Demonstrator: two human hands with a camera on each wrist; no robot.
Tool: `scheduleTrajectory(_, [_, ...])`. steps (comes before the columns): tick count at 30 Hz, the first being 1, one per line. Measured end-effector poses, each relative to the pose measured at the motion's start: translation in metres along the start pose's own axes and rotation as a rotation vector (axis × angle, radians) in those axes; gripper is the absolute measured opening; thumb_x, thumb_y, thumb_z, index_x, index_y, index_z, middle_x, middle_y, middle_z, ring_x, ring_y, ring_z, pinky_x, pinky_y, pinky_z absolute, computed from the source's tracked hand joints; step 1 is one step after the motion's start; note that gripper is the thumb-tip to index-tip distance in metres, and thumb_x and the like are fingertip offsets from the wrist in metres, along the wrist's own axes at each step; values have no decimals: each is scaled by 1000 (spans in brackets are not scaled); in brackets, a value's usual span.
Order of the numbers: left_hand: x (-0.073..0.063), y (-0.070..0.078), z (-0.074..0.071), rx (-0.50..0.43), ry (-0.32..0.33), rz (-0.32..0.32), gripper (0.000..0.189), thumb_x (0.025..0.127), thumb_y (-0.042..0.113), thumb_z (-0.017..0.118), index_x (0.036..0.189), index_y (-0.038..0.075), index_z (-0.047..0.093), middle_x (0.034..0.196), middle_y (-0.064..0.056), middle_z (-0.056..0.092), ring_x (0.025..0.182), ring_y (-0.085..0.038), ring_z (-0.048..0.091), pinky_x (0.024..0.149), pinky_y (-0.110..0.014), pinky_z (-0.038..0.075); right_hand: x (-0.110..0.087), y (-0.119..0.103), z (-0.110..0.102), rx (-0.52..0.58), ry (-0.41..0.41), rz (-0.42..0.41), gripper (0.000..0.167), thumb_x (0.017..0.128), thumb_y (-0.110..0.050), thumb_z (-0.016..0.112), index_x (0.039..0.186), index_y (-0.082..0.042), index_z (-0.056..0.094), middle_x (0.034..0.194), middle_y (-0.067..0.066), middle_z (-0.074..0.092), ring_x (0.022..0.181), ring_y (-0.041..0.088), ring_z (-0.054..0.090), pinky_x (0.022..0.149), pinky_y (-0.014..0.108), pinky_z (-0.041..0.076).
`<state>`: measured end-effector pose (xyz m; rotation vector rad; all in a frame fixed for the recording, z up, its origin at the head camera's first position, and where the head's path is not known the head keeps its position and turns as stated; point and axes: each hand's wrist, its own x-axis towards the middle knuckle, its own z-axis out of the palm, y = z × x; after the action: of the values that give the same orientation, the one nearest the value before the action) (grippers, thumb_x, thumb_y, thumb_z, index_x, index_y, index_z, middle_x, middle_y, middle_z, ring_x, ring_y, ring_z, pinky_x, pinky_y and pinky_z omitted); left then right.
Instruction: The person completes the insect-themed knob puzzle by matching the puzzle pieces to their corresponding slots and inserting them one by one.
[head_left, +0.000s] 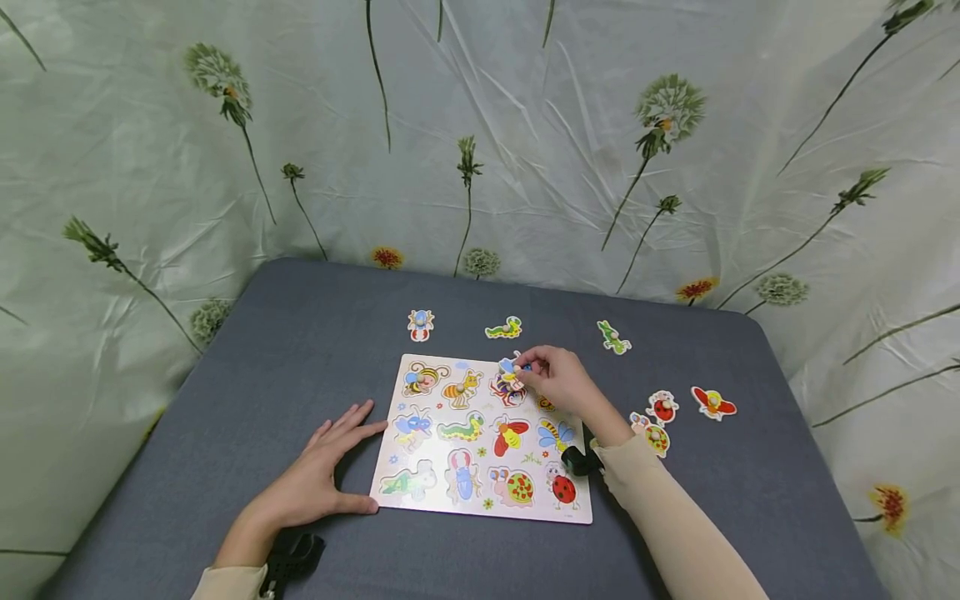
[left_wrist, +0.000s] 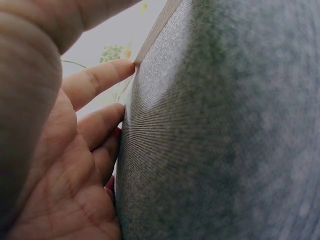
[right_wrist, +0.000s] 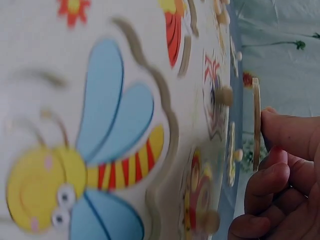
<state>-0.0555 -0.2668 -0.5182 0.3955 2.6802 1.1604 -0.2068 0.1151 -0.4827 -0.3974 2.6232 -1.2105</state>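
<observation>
A wooden insect puzzle board (head_left: pixel 540 512) lies on the table. Over its upper right part, my right hand (head_left: pixel 558 383) pinches a flat puzzle piece (head_left: pixel 507 369) with blue and yellow colouring, which overlaps the spider piece (head_left: pixel 510 397) in the head view. From the right wrist, this held piece (right_wrist: pixel 256 125) shows edge-on, raised off the board face. Against the board's left edge, my left hand (head_left: pixel 318 475) rests with spread fingers, the index fingertip and thumb right at the edge. Two bee pieces (head_left: pixel 461 390) and a butterfly piece (head_left: pixel 546 404) sit in the board.
Behind the board lie a blue-and-red beetle piece (head_left: pixel 421 326), a caterpillar piece (head_left: pixel 504 328) and a grasshopper piece (head_left: pixel 614 337). To the right are a ladybug piece (head_left: pixel 663 407), a snail piece (head_left: pixel 656 438) and a red winged piece (head_left: pixel 713 403). A flowered curtain (head_left: pixel 540 208) hangs behind the table.
</observation>
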Motion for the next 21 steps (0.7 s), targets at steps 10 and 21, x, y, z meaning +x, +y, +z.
scheduleTrajectory(10, [1,0,0,-5,-3,0,109,64,46,103,159,29,52,180,-11,25,166,-46,18,126,-76,7,-5,-10,15,23,-14,11,14,101,-21,77,109,-10,77,79,-1,56,61,13,43,57,22,34])
scheduleTrajectory(21, [0,0,0,-8,4,7,109,63,44,103,159,27,53,179,-11,26,166,-46,18,126,-77,8,-11,-26,31,57,-47,-9,14,100,-22,78,108,-11,77,77,0,55,61,13,42,55,23,32])
